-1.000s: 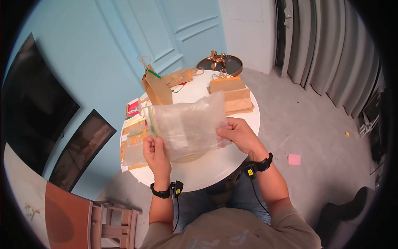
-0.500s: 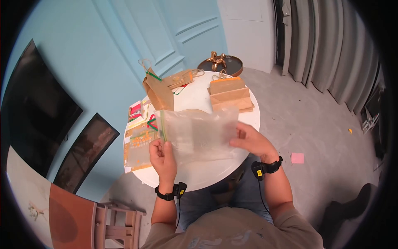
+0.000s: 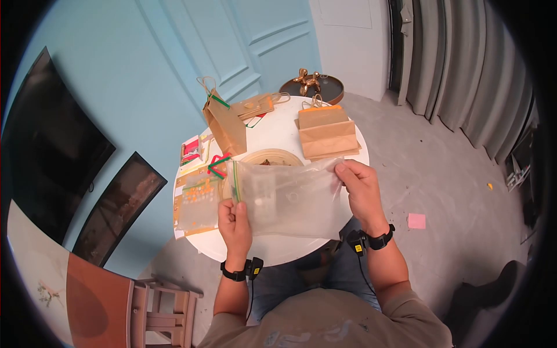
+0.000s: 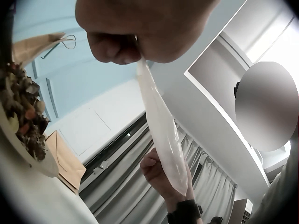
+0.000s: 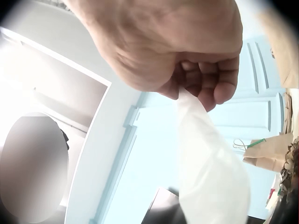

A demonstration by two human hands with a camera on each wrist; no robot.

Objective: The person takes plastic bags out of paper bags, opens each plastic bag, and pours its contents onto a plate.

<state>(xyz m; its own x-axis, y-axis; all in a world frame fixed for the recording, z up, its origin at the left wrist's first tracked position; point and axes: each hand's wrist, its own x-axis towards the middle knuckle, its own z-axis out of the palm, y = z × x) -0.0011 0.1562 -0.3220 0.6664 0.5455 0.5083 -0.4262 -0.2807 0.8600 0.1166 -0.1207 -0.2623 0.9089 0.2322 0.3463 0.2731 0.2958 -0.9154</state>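
Note:
A large frosted zip bag is stretched flat between my two hands over the near side of the round white table. Its green-and-yellow zip strip runs down the left end. My left hand grips the bag beside that strip, low on the left edge. At the upper right corner, my right hand pinches the plastic between thumb and fingers. The left wrist view shows the bag almost edge-on, looking thin and flat. Behind it, partly hidden, stands a round pale tray holding dried brown leafy bits.
Left on the table lie a clear bag of orange pieces, red and green triangles and a pink-red packet. Kraft paper bags stand at the back and right. A dark round tray with a copper balloon-dog figure is beyond.
My right hand has let go of the bag's lower right edge and taken its upper right corner. The bag has come lower and rightward, uncovering part of the round tray. My left hand keeps its grip.

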